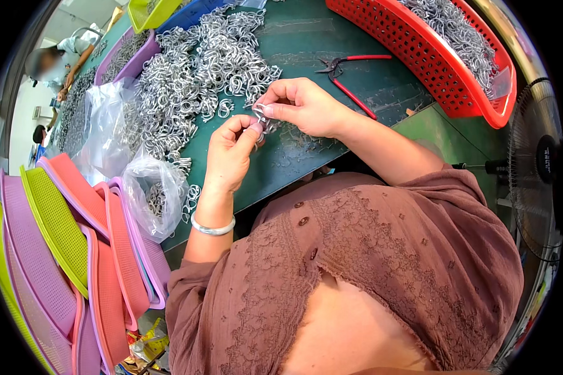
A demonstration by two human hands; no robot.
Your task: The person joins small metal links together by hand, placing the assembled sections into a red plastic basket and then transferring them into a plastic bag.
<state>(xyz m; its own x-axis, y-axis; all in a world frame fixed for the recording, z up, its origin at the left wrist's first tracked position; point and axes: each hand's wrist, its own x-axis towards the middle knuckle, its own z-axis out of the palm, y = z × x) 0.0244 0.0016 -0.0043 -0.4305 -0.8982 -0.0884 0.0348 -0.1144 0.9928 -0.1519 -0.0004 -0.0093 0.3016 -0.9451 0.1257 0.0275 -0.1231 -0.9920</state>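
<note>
Over the near edge of the green table, my left hand and my right hand meet, both closed in a pinch. Small silvery metal rings are held between their fingertips; fingers partly cover them, so I cannot tell how many each hand has. Just beyond my hands spreads a large heap of similar metal rings. A pair of pliers with red handles lies with its jaws apart, beyond my right hand, touched by neither hand.
A red perforated basket of metal pieces stands far right. Clear plastic bags sit left, near stacked colored baskets. A purple basket borders the heap. A fan stands right. Another person is at the far left.
</note>
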